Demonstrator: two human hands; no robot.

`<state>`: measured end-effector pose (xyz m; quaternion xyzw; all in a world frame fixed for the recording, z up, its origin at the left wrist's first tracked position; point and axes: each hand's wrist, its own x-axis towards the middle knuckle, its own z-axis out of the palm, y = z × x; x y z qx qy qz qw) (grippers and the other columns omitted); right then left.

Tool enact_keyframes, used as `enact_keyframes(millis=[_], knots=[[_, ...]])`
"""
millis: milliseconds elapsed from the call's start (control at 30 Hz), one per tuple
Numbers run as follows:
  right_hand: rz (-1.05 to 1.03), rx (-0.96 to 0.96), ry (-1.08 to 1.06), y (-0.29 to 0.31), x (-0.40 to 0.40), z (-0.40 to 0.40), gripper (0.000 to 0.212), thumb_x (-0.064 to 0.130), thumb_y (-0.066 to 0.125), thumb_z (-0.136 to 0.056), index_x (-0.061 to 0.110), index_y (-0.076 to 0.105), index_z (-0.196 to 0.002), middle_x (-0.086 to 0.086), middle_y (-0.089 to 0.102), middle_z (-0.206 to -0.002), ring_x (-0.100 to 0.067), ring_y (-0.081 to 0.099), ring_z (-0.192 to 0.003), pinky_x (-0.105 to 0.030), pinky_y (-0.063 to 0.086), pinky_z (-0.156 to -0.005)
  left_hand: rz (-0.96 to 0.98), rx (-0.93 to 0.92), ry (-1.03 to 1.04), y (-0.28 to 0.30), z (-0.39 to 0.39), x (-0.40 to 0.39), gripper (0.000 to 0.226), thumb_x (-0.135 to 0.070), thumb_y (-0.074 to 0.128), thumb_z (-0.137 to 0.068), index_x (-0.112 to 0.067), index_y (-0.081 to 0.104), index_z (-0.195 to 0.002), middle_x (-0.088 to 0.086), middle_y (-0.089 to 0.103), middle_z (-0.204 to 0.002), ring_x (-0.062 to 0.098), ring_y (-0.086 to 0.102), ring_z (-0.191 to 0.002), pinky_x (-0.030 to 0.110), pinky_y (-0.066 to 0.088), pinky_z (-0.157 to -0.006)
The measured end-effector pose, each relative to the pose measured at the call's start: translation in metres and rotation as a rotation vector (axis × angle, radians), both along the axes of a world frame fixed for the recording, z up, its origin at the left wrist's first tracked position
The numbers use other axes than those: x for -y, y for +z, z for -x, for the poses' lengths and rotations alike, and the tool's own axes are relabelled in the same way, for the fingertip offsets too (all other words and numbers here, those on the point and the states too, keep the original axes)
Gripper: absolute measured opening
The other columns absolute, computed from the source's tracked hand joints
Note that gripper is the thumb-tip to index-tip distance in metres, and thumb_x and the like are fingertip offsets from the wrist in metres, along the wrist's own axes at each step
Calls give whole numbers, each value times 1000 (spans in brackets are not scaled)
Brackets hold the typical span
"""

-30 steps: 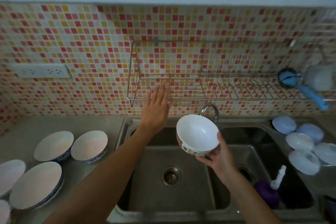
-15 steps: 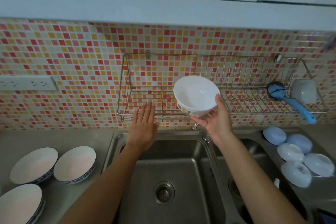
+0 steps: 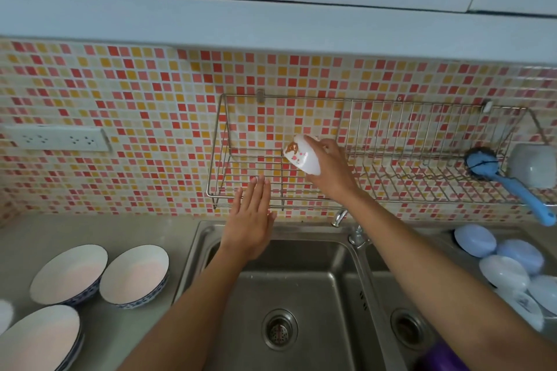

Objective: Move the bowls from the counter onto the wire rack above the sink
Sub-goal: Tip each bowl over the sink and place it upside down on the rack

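The small white bowl (image 3: 304, 156) is tipped on its side inside the wire rack (image 3: 391, 187) — left section, right hand (image 3: 331, 172) wrapped around it. Left hand (image 3: 250, 220) is flat with fingers straight, just below the rack's front rail — more bowls (image 3: 134, 275) sit on the counter, down left of the rack.

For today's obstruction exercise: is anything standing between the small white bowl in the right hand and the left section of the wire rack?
Nothing visible. The right hand holds the small white bowl tilted over the wire rack's bare left section. The left hand is in front, below the rack.
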<state>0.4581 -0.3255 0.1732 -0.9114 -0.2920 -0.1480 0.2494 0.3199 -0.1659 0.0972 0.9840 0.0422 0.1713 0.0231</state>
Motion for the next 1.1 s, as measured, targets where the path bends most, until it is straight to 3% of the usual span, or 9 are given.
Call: enact_keyframes(millis=[200,500,867,1000,1100], knots=[[224,91,-53,-13,-7,-13,92,12,78,-75,12,26,-150,-11,35,-146,-31,32,-132,-43,37,-106,-1,0,-7,0,1,0,63,-48,7,-98,-16,-12,-148,1,-15,-157,20,-21,-142,41,-11,-117],[105,-125,-21,-17,-2,-18,94,13,86,-66,17,34,-146,-8,31,-150,-28,27,-138,-44,36,-108,-19,-22,6,2,0,1,64,-49,7,-97,-16,-14,-148,1,-16,-157,21,-23,-142,41,-12,-116],[64,-174,-9,-25,4,-23,79,8,80,-73,14,43,-143,-7,36,-151,-28,31,-138,-41,27,-113,2,-40,15,6,2,3,65,-49,10,-98,-15,-13,-148,3,-14,-158,21,-18,-143,43,-7,-118],[67,-77,-22,-33,3,-21,69,27,75,-79,17,46,-141,-7,42,-149,-30,38,-136,-52,29,-113,15,-57,16,9,5,5,65,-49,11,-98,-15,-13,-148,4,-14,-158,21,-19,-143,42,-9,-118],[108,60,-60,-33,0,-11,57,38,57,-91,16,45,-142,-7,38,-152,-29,31,-141,-48,25,-117,19,-67,30,9,4,5,66,-50,11,-98,-14,-15,-147,4,-16,-157,20,-20,-143,43,-7,-118]])
